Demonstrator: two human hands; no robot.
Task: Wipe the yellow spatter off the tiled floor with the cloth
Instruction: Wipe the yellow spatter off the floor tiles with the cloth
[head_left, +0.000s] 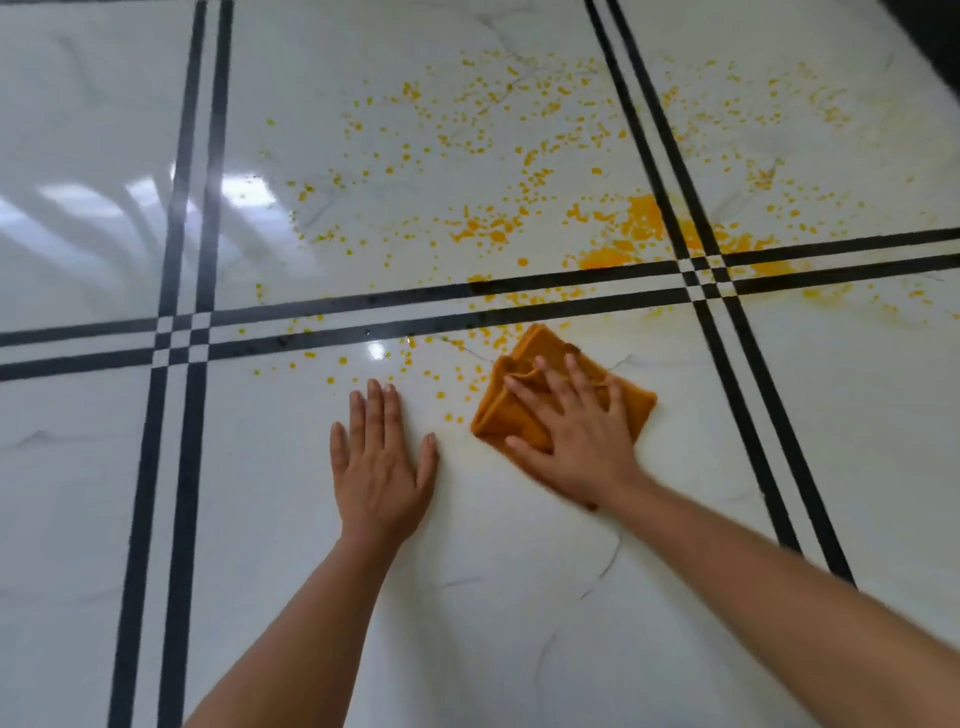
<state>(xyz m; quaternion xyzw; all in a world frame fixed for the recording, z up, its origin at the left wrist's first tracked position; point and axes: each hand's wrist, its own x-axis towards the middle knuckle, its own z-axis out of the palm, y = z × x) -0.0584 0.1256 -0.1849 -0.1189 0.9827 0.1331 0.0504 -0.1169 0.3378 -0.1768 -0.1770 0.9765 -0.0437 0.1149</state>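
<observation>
Yellow spatter (519, 171) covers the glossy white tiled floor (467, 597), thickest in a patch (644, 223) near the black line crossing at the right. A folded orange cloth (535, 358) lies flat on the near tile, just below the black double line. My right hand (576, 431) presses on the cloth with straight, spread fingers. My left hand (382, 462) rests flat on the bare floor to the cloth's left, fingers straight. Small yellow drops (441, 387) lie between the two hands and just ahead of them.
Black double lines (363, 317) cross the floor, one pair side to side ahead of my hands and pairs front to back at left (176, 415) and right (753, 389). A faint yellowish smear (821, 296) shows at the right. A dark edge (935, 31) sits top right.
</observation>
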